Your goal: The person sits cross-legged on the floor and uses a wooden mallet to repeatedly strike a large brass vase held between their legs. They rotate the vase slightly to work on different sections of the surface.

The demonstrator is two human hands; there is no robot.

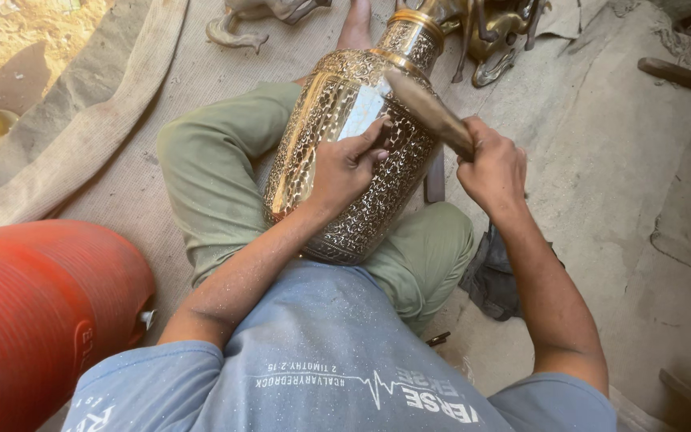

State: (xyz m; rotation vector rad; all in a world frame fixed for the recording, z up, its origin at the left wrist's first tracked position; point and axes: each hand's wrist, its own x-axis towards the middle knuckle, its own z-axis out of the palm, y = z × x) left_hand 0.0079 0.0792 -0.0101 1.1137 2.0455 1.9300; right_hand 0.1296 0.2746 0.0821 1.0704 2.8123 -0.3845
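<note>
A large engraved brass vase (337, 120) lies across my lap, neck pointing away from me. My left hand (347, 166) rests on its patterned belly, fingers pinched around a small tool that I can barely see. My right hand (491, 166) is closed on the handle of a wooden mallet (425, 108), whose head is raised over the vase just beyond my left fingers. My legs in green trousers (209, 176) cradle the vase from below.
A ribbed orange cylinder (33, 304) lies at my left. Brass figurines (497, 32) and another metal piece (237, 28) stand beyond the vase. A dark cloth (491, 280) lies by my right knee, a small dark tool (438, 339) beside it. Grey matting (617, 184) covers the floor.
</note>
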